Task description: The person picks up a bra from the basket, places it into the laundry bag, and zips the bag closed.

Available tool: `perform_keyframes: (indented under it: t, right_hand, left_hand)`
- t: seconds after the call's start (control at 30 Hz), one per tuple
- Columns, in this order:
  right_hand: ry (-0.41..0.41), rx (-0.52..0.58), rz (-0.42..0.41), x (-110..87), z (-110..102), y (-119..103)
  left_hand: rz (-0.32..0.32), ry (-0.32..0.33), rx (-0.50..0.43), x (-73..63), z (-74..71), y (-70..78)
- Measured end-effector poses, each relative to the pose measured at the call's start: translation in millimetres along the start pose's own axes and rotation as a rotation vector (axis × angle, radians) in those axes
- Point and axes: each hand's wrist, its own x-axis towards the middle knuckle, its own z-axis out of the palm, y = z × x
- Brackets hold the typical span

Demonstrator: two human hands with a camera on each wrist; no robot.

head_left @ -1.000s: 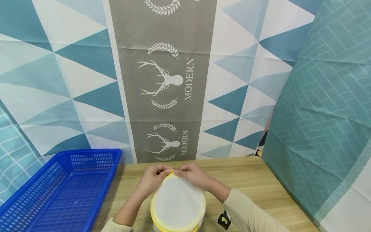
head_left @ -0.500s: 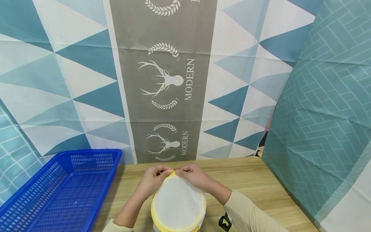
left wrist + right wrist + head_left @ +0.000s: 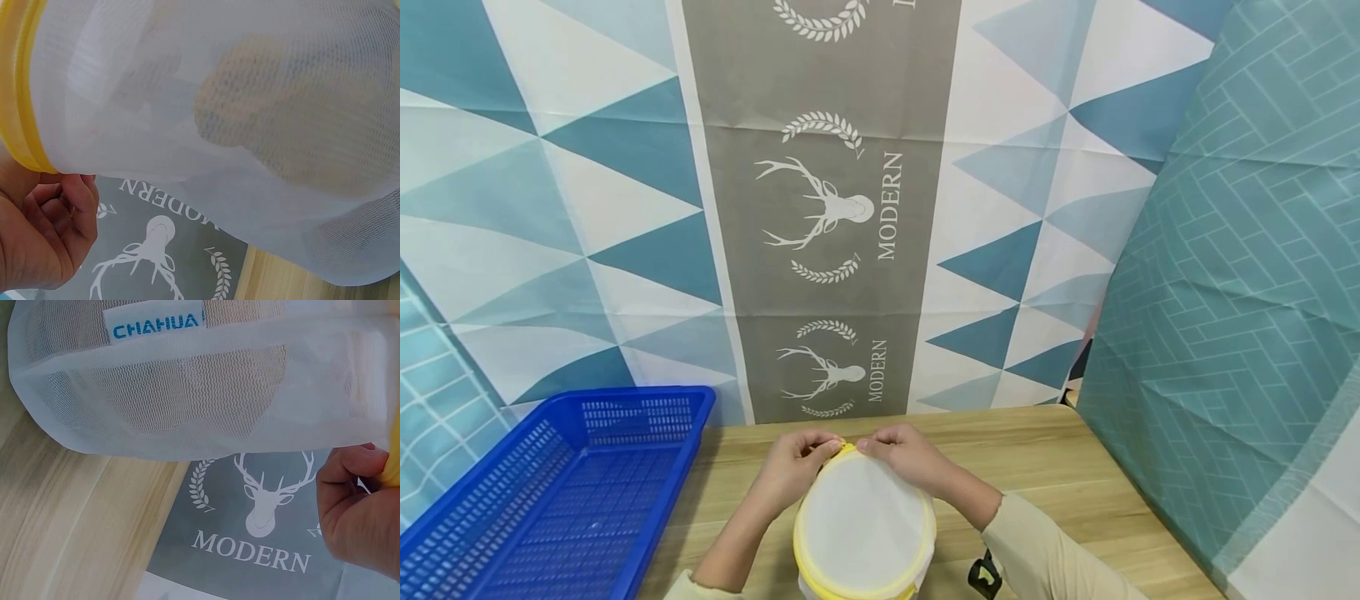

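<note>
A white mesh laundry bag (image 3: 865,525) with a round, yellow-trimmed end stands upright on the wooden table. At the far edge of its yellow trim (image 3: 25,106), my left hand (image 3: 793,468) pinches the edge between thumb and fingers. Just to the right, my right hand (image 3: 906,458) pinches the same trim, thumb against curled fingers. A small gap of yellow shows between the two hands. Through the mesh, a beige, soft-looking item (image 3: 300,119) is visible inside, its kind unclear. The right wrist view shows a white label (image 3: 154,322) reading CHAHUA on the bag's side.
To the left sits a large blue plastic basket (image 3: 696,467). A small black object (image 3: 984,577) shows beside the right sleeve. Behind the wooden table (image 3: 1000,433) hangs a patterned cloth (image 3: 827,208), and a teal cloth (image 3: 1240,292) hangs at the right.
The gap between my hands has widened slightly, the right hand shifting a little to the right. The bag's round end has drifted slightly right. Both hands keep their pinch.
</note>
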Motion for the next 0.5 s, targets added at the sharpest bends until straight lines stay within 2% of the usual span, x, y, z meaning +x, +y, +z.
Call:
perform_keyframes:
  t: [0.2, 0.5]
  right_hand:
    - [-0.01, -0.045, 0.006, 0.7, 0.0, -3.4]
    - [-0.052, -0.258, -0.104, 3.3, 3.1, -12.3]
  left_hand:
    - [-0.003, -0.006, -0.009, -0.2, -1.7, 0.6]
    - [0.019, -0.01, -0.006, -0.7, -4.8, 1.5]
